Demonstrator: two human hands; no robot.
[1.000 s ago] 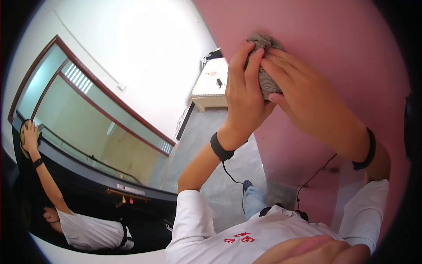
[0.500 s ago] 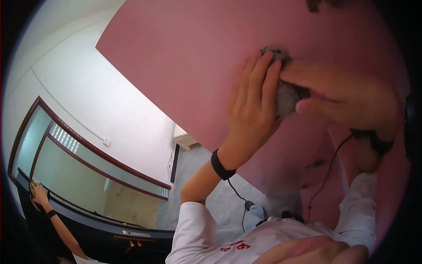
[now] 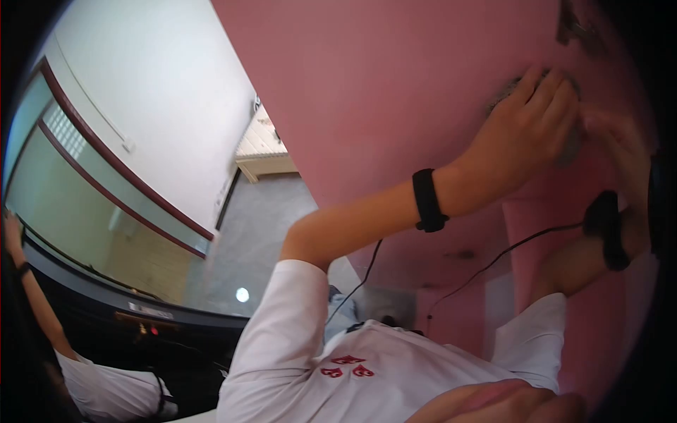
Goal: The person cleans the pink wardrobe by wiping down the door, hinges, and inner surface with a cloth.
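Note:
A crumpled grey cloth [image 3: 570, 146] lies against an upright pink panel [image 3: 381, 92]. My left hand [image 3: 532, 120] presses on it, fingers bent over the cloth and parts of it showing around them. My right hand [image 3: 617, 141] is close by on the right, its fingertips by the left hand and the cloth's edge; it is dim and partly cut off by the view's dark rim, so its grip is unclear. A black band [image 3: 427, 201] circles my left wrist, and another black strap [image 3: 612, 229] sits on the right, with a cable.
A dark metal handle [image 3: 582, 32] projects from the panel above the hands. At far left a co-worker's hand [image 3: 14, 236] rests on the dark frame of a glass pane [image 3: 106, 211]. A pale wooden piece of furniture [image 3: 268, 166] stands on the grey floor [image 3: 264, 211].
My left hand has moved right across the panel with the cloth. My right hand has shifted right too. The camera view has turned, and the co-worker's hand sits farther left and higher.

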